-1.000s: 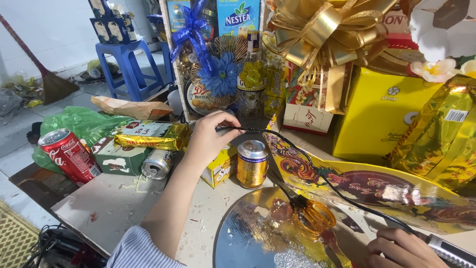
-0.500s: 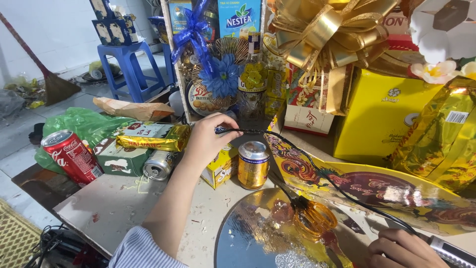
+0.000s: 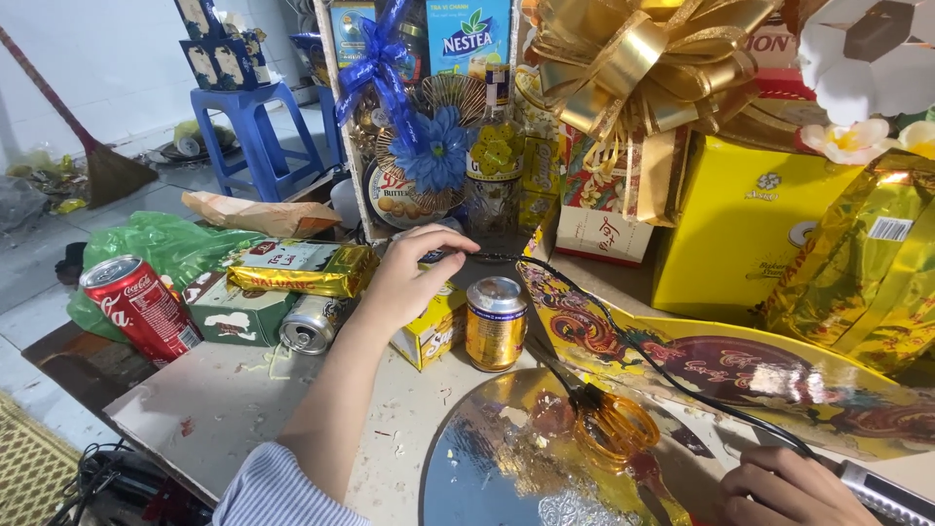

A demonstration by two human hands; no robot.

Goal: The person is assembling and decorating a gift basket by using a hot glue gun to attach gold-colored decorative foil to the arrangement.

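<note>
1 left hand [image 3: 414, 273] pinches a thin black cord [image 3: 623, 341] above a cylindrical gold can [image 3: 495, 323].

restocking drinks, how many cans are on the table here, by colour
red can, propped at a tilt: 1
silver can, lying on its side: 1
gold can, upright, just right of the left hand: 1
total: 3 cans

Yellow box [image 3: 735, 229], gold foil packets [image 3: 302, 268]
</note>
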